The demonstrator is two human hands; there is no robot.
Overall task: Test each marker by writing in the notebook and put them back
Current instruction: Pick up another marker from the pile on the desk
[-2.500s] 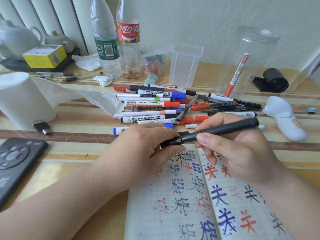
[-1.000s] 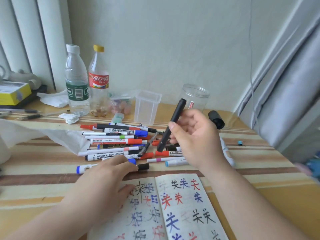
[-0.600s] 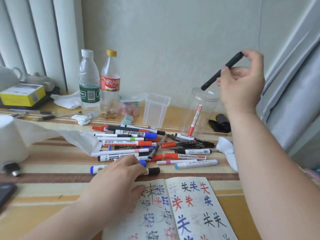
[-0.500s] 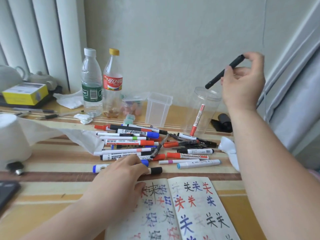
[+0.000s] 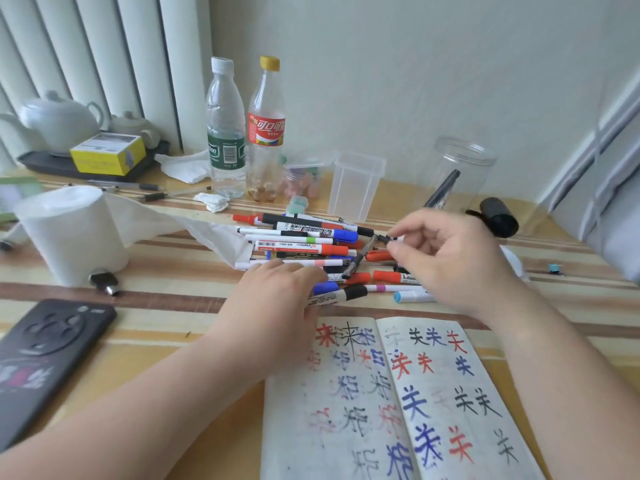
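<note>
The worktop [image 5: 173, 296] is striped in yellow, cream and brown. The pages of the notebook [image 5: 433, 393] are covered with red, blue and black characters. White barrels with red, blue and black caps are seen among the whiteboard markers [image 5: 304, 249]. The water bottle [image 5: 225, 133] is labelled green, the cola bottle [image 5: 266, 129] red, with a yellow cap.

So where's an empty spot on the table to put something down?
Bare table lies between the phone and the left hand, in front of the paper roll. The marker pile and the back by the bottles are crowded.
</note>
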